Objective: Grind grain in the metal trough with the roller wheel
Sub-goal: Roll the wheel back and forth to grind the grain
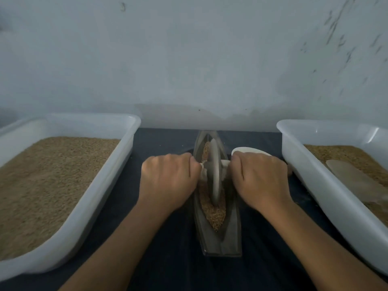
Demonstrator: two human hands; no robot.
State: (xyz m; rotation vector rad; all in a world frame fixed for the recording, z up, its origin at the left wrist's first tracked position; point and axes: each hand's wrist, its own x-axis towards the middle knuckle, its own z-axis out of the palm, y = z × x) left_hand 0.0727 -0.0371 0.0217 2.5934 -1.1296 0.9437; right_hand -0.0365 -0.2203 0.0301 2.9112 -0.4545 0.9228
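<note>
Weight looks to sit in the roller wheel [213, 175], standing on edge amid grain [212, 211] in the metal trough [218, 238], so I keep my left hand [168, 179] and right hand [260, 179] curled tight round its pale axle handles [202, 164] (rigid, probably slippery).

Metal trough [232, 232]: long, narrow, boat-shaped, grey, lying lengthwise away from me on dark cloth between my forearms. Grain [213, 213]: tan kernels heaped along trough groove, before and behind wheel. Roller wheel [214, 175]: thin grey disc, upright on edge in groove, rim sunk in grain, pale axle handle through centre, ends in my fists.
</note>
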